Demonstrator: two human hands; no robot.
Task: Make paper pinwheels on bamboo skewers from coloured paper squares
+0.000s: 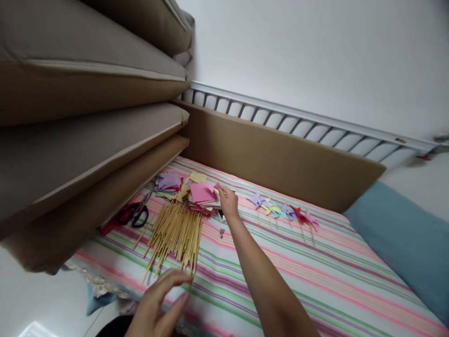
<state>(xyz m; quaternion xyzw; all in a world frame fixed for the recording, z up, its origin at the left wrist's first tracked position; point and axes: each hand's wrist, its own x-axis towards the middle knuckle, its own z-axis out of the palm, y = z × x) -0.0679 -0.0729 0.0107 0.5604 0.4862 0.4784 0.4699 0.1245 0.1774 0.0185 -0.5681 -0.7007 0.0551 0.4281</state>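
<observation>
My right hand (228, 202) reaches to a pile of coloured paper squares and pinches a corner at its right side, where a pink sheet (202, 192) lies on top. My left hand (157, 304) hovers near the front edge of the cloth, thumb and fingers apart, with nothing visible in it. Between the hands lies a heap of thin wooden sticks (175, 231). A few small metal pieces (222, 232) rest below my right wrist. Paper pinwheels on sticks, among them a red one (298, 214) and a purple one (257, 201), lie in a row to the right.
Black-handled scissors (135, 213) and purple cut papers (168, 179) lie left of the sticks. Stacked grey-brown cushions (91, 145) rise at the left. A brown board (273, 157) stands behind the striped cloth (315, 281); a blue cushion (403, 238) bounds the right.
</observation>
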